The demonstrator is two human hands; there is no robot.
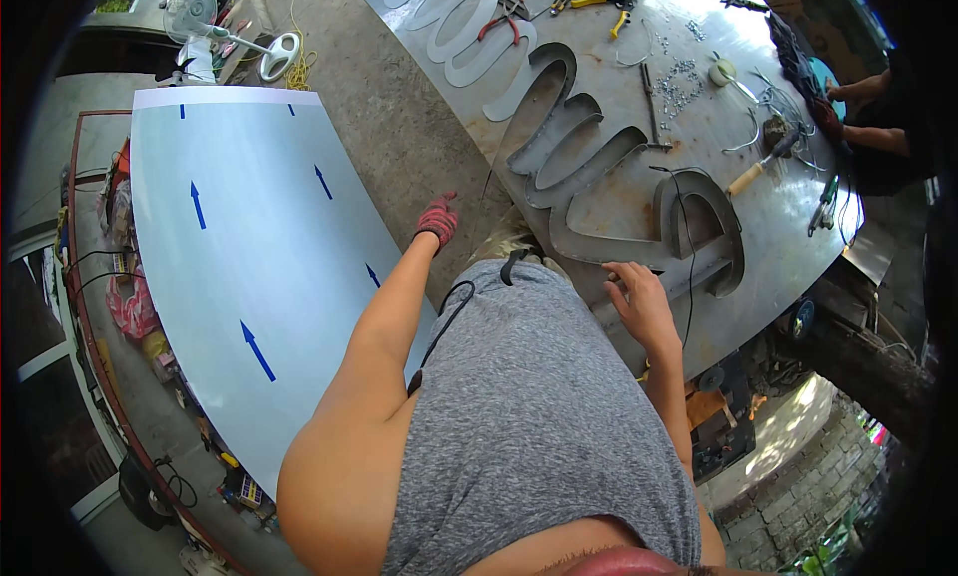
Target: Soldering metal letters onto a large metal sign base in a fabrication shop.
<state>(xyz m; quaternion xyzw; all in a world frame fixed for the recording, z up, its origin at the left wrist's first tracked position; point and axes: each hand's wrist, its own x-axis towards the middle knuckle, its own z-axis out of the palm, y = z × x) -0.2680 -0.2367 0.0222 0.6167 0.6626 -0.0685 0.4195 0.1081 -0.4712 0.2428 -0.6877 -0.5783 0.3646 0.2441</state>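
Lettering [614, 251] of upright grey metal strip, one joined piece, lies on one metal table [778, 252]. Through the head camera I count two hands of the wearer. The bare right hand [641, 299] is at the lettering's near edge, its thumb apart from the curved fingers, a modest gap with nothing visible in it; whether the fingertips touch the metal, I cannot tell. The left hand [437, 223], in a red glove, hangs left of the lettering and well apart from it; I see nothing held there, but cannot tell how far its fingers close.

Beyond the lettering I count one red-handled pair of pliers [515, 25], one thin dark metal bar [650, 102] just beside it, and small metal bits [682, 77] too many to number. Pale flat cutouts [459, 75] lie past its far end. To its right rests one wooden-handled hammer [748, 179] — and farther right, two forearms [876, 137] of another person.

Left of the lettering stretches one pale sheet [289, 247] with six blue arrow marks [256, 352], partly behind the wearer's left arm. One black cable [693, 247] crosses the lettering's near end, in the way.
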